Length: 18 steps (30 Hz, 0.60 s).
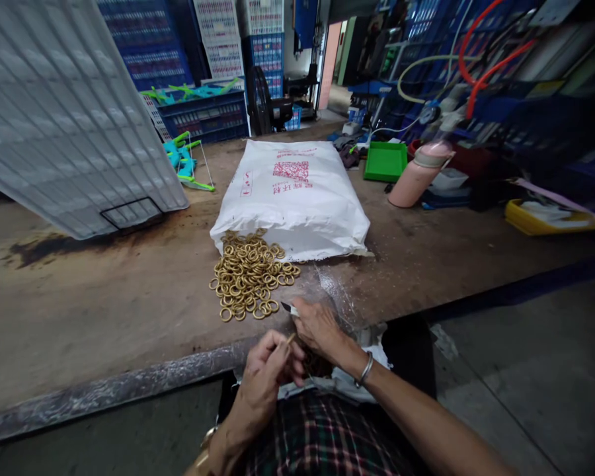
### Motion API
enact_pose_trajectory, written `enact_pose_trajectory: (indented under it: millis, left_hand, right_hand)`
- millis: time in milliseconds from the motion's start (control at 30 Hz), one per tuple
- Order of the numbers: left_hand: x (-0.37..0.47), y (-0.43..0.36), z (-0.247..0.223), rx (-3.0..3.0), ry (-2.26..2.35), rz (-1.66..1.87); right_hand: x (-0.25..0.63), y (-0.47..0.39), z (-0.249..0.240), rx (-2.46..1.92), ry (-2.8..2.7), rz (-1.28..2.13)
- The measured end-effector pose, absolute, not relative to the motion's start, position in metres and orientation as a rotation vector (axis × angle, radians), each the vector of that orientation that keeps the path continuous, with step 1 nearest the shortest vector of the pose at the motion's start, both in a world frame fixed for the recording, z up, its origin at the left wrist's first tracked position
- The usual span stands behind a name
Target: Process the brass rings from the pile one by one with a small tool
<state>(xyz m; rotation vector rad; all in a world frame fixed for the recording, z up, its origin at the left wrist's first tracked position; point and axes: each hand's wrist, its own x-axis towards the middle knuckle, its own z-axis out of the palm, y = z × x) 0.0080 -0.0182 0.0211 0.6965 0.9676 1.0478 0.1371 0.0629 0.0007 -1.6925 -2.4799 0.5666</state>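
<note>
My left hand (272, 363) is closed, pinching a small brass-coloured ring (291, 338) between thumb and fingers, just over the table's front edge. Close beside it on the right, my right hand (320, 327) grips a small knife (288, 308) whose dark pointed blade sticks out to the left. A heap of brass-coloured rings (248, 274) lies on the table in front of both hands. The rings spill from the mouth of a white woven sack (297, 198) with red print. Below my hands, a whitish bag or cloth (371, 354) rests on my lap, its contents mostly hidden.
A large whitish plastic crate (79, 119) leans at the left of the wooden table (129, 297). Teal and green plastic pieces (186, 162) lie behind it. To the right stand a green tray (385, 161), a pink bottle (419, 177) and a yellow tray (550, 218). A black fan (262, 102) is beyond.
</note>
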Motion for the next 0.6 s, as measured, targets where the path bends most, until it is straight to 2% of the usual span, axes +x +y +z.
enact_pose_trajectory:
  millis: [200,433,600]
  left_hand:
    - [-0.002,-0.008,0.008,0.336,0.917,1.19]
    - [-0.012,-0.001,0.003,0.044,0.807,1.171]
    - [-0.012,0.004,0.004,0.079,0.962,1.209]
  right_hand:
    - [0.108,0.072,-0.002,-1.693,-2.395,0.507]
    - [0.103,0.085,-0.008,-1.682,-2.377,0.519]
    - [0.114,0.084,-0.009,-1.459,-2.266,0.684]
